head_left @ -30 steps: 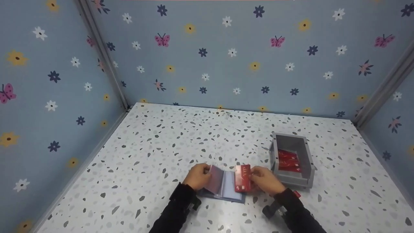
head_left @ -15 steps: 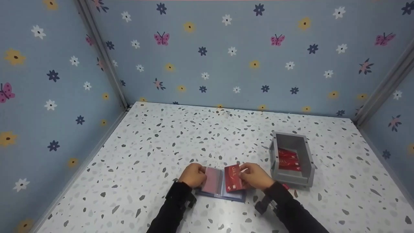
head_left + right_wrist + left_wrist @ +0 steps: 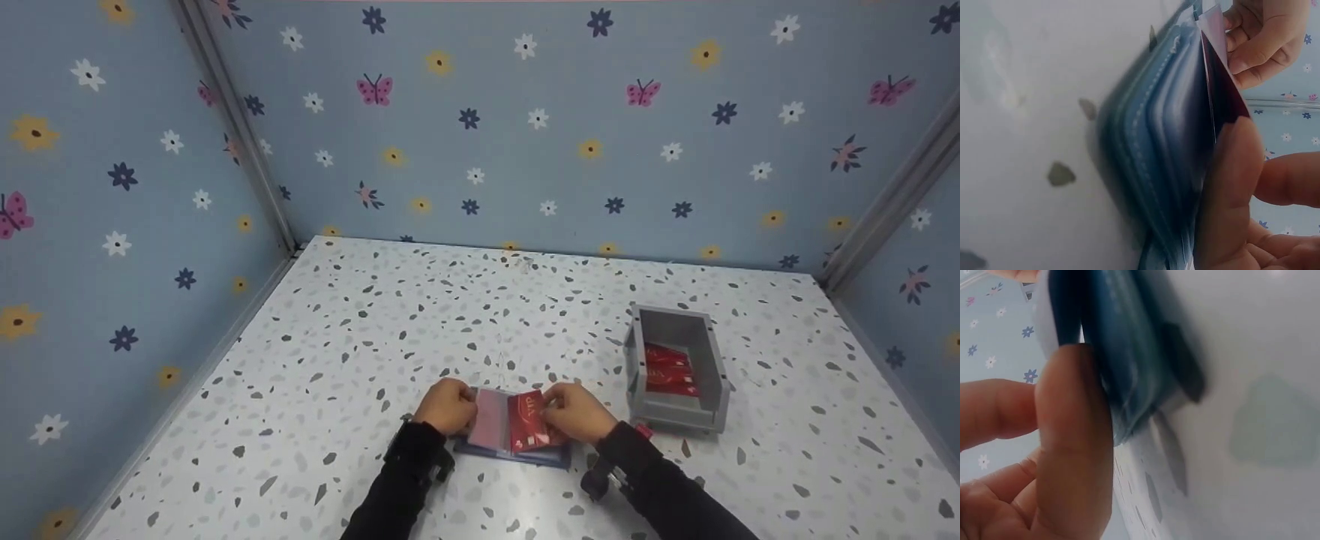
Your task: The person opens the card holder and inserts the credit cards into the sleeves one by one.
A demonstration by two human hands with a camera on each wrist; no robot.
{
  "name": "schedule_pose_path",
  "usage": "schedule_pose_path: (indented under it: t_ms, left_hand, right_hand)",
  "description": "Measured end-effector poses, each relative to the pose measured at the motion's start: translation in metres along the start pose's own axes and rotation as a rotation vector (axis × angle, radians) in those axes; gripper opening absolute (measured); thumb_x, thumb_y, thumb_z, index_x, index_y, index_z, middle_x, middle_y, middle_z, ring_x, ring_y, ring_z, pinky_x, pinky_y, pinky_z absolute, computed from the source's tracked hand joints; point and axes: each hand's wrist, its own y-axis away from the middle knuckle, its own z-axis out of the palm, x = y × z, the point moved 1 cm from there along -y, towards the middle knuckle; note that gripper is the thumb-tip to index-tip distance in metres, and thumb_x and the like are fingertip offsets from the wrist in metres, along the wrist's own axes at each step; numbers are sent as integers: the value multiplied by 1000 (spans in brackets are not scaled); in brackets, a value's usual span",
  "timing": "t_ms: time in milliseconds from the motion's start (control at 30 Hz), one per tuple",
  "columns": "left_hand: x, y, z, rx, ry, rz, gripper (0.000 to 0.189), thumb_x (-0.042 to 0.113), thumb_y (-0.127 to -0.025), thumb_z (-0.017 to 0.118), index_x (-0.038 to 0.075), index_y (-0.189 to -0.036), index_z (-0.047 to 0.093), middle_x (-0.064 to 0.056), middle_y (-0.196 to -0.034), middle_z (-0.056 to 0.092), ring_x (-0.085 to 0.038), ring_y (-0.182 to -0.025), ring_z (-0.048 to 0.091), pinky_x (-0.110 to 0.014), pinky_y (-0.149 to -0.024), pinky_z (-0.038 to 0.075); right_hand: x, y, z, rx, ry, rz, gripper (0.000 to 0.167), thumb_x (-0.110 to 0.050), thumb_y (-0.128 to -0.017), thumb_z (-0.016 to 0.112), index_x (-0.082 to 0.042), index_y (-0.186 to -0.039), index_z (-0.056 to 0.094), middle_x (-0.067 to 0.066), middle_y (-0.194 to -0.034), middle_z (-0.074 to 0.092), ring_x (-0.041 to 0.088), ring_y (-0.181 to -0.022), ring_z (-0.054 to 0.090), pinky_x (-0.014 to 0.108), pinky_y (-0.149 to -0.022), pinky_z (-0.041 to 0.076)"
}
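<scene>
A blue card holder [image 3: 544, 457] with clear plastic sleeves lies spread on the table. At its left side my left hand [image 3: 446, 407] pinches a pinkish leaf [image 3: 491, 420]; the thumb [image 3: 1075, 439] shows against the holder's edge in the left wrist view. A red card [image 3: 527, 424] marked VIP is pinched by my right hand [image 3: 577, 412] along its right edge. It slants over the right-hand page, its left edge close to the fold. In the right wrist view the card [image 3: 1229, 90] stands tilted above the stacked sleeves [image 3: 1176, 121], with the thumb on its near side.
To the right stands a grey open bin [image 3: 679, 417] with several red cards [image 3: 670, 379] inside. A small red piece [image 3: 643, 430] shows beside my right sleeve, partly hidden. Flowered blue panels [image 3: 510, 135] close off the speckled table [image 3: 420, 315] at the back and sides.
My right hand has carried the red card leftwards from the holder's right edge to near the fold. The pinkish leaf, raised earlier, now lies flatter to the left under my left hand.
</scene>
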Motion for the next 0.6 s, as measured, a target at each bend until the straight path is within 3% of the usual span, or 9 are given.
schedule_pose_path:
  t_ms: [267, 600]
  left_hand:
    - [2, 4, -2, -9, 15, 3, 22, -2, -78, 54, -7, -95, 69, -8, -77, 65, -12, -59, 60, -25, -55, 56]
    - [1, 2, -1, 10, -41, 23, 19, -4, -76, 56, -6, -89, 70, -9, -77, 67, -12, -57, 58, -23, -54, 53]
  right_hand:
    - [-2, 1, -4, -5, 19, 22, 28, -4, -82, 63, 7, -108, 60, 7, -72, 60, 11, -48, 56, 28, -47, 55]
    - [-7, -2, 1, 7, 59, 54, 29, -7, -80, 64, 4, -107, 62, 4, -69, 58, 9, -48, 53, 22, -44, 49]
